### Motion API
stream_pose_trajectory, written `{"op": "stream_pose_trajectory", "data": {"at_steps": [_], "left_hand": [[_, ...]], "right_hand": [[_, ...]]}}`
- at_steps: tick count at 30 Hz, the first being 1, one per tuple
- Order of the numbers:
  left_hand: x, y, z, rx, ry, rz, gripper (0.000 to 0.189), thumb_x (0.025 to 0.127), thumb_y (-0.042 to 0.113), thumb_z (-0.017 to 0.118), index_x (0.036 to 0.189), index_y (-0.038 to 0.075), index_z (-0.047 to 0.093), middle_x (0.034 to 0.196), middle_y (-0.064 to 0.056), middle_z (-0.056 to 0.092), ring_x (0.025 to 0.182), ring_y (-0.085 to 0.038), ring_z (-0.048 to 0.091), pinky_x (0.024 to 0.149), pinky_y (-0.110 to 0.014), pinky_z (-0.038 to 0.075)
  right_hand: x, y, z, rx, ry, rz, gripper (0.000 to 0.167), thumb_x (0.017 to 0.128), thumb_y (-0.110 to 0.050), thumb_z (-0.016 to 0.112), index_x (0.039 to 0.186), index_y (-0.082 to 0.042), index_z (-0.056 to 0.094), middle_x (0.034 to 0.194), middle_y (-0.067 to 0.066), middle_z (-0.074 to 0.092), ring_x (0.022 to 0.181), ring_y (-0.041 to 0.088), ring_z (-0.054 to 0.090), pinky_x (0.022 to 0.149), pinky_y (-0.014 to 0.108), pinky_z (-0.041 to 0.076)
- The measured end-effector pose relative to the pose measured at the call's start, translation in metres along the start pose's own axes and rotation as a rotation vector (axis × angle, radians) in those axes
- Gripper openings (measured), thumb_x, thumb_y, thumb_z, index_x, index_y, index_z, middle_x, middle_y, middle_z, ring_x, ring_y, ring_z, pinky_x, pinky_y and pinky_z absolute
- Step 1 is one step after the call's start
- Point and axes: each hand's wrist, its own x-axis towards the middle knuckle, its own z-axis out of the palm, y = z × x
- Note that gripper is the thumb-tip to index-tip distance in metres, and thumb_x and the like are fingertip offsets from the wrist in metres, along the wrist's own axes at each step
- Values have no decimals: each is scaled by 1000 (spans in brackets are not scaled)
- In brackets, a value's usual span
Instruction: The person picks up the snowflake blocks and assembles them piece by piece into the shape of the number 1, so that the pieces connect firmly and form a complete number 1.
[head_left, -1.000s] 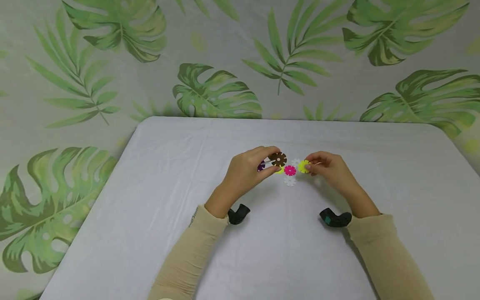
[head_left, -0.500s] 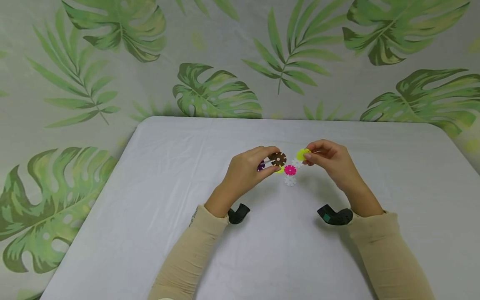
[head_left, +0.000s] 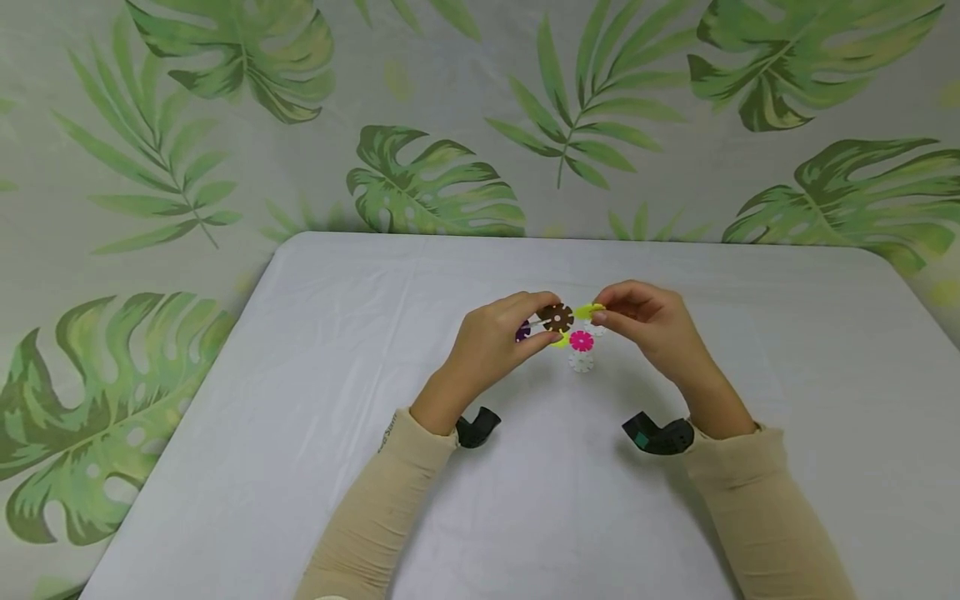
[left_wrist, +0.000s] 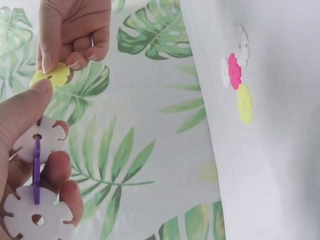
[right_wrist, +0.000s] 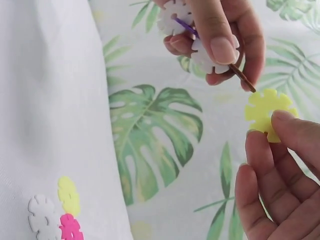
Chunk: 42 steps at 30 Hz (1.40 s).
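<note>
My left hand [head_left: 498, 333] pinches a chain of slotted plastic snowflake discs. A brown disc [head_left: 557, 317] forms its right end. Behind it, in the left wrist view, a purple disc [left_wrist: 36, 170] stands edge-on between two white discs, the nearer white disc [left_wrist: 37, 215] and the farther white disc [left_wrist: 45, 140]. My right hand [head_left: 647, 321] pinches a yellow disc [right_wrist: 260, 110] between thumb and fingers. In the right wrist view the yellow disc's rim meets the edge of the brown disc [right_wrist: 243, 79]. Whether their slots interlock I cannot tell.
Loose discs lie on the white-covered table [head_left: 225, 417] beneath the hands: a pink disc [head_left: 581, 341], a white disc [head_left: 581, 362], a second yellow disc [left_wrist: 245, 104] and another white disc [left_wrist: 243, 46]. Black devices [head_left: 658, 433] sit at both wrists. Behind the table hangs leaf-patterned cloth [head_left: 435, 183].
My right hand has moved up, then left, bringing the yellow disc to the brown one. The yellow disc has turned from face-on to nearly edge-on in the head view. My left hand stays put.
</note>
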Motion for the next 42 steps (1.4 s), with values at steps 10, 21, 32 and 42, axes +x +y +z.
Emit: {"op": "stream_pose_trajectory", "data": {"at_steps": [10,21,32,42], "left_hand": [[0,2,0,-18,-19,24,32,80,24,69,107,9,61,94,1,63,73,-4,55,63,-11,42],[-1,2,3,-53,-22,20,29,79,19,69,104,6,61,89,0,60,66,-7,50,59,-12,39],[-1,0,4,-47,-39,-4,30,79,21,69,104,7,61,89,0,60,66,-8,50,58,-13,38],[-1,-1,2,-83,-61,-35,35,81,24,68,111,7,60,101,0,62,78,-6,54,67,-13,42]], "right_hand": [[-1,-4,7,-224,44,-34,13,77,10,63,89,4,65,84,5,64,79,14,56,71,21,45],[-3,1,10,-222,44,-71,13,75,10,64,87,7,65,82,7,64,78,13,57,80,23,46],[-1,4,16,-285,45,-131,16,73,14,64,88,7,65,82,14,63,78,10,56,71,18,45],[-3,-3,6,-282,26,-38,17,80,8,62,96,3,64,92,4,62,84,13,55,69,23,44]]}}
